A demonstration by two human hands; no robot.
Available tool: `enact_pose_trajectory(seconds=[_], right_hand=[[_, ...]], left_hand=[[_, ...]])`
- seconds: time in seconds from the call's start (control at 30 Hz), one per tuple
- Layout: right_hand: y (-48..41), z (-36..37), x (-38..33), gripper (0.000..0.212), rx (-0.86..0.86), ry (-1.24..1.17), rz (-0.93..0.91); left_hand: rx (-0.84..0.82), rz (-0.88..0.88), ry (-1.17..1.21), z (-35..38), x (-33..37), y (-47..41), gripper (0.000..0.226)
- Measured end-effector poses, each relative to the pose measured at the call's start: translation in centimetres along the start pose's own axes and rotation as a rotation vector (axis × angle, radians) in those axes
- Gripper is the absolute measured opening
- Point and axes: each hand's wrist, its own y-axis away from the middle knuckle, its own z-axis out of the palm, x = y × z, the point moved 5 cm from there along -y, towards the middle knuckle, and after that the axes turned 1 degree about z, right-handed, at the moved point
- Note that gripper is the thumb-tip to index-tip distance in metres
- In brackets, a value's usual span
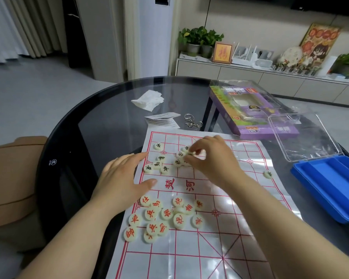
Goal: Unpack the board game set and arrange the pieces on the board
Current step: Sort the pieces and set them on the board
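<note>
A white paper board (220,198) with red grid lines lies on the dark glass table (101,125). Several cream discs with red characters (165,214) are bunched on the near half. Several with black characters (158,164) are scattered on the far half, and one black-marked disc (268,174) lies alone at the right. My left hand (123,176) lies flat on the board's left edge, fingers straight. My right hand (212,158) hovers over the far black pieces and pinches one cream disc (190,153) between its fingertips.
A blue plastic tray (328,186) and its clear lid (304,137) sit at the right. Behind them is a purple game box (254,111). A crumpled tissue (148,100), folded paper slips (163,119) and a metal wire puzzle (191,121) lie beyond the board.
</note>
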Motion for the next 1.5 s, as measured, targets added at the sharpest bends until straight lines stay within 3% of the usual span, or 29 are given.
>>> enact_pose_trajectory(seconds=[0.1,0.27,0.6,0.77,0.9,1.0,1.5], right_hand=[[2.3,-2.6,4.3,0.027,0.035,0.081,0.115],[5.6,-3.7,8.9,0.035,-0.084,0.313,0.19],[7.1,-4.7,10.8,0.042,-0.035,0.095,0.166],[6.7,-3.6,10.7,0.03,-0.083,0.151,0.1],[5.8,-3.5,10.8,0.027,-0.022,0.176,0.129],[4.9,-3.9,10.4,0.027,0.031,0.168,0.167],[4.3,-3.5,9.9,0.036,-0.056,0.213,0.182]], left_hand=[[-0.008,-0.013,0.007,0.0,-0.1,0.0,0.066],[-0.001,-0.035,-0.003,0.1,-0.2,0.0,0.066],[-0.006,-0.033,-0.031,0.2,-0.1,-0.1,0.064],[-0.004,-0.029,-0.033,0.2,0.0,0.0,0.064],[-0.006,-0.014,-0.05,0.3,0.0,-0.1,0.064],[-0.001,-0.017,-0.049,0.3,-0.1,-0.1,0.064],[-0.008,-0.028,-0.024,0.3,-0.1,-0.1,0.065]])
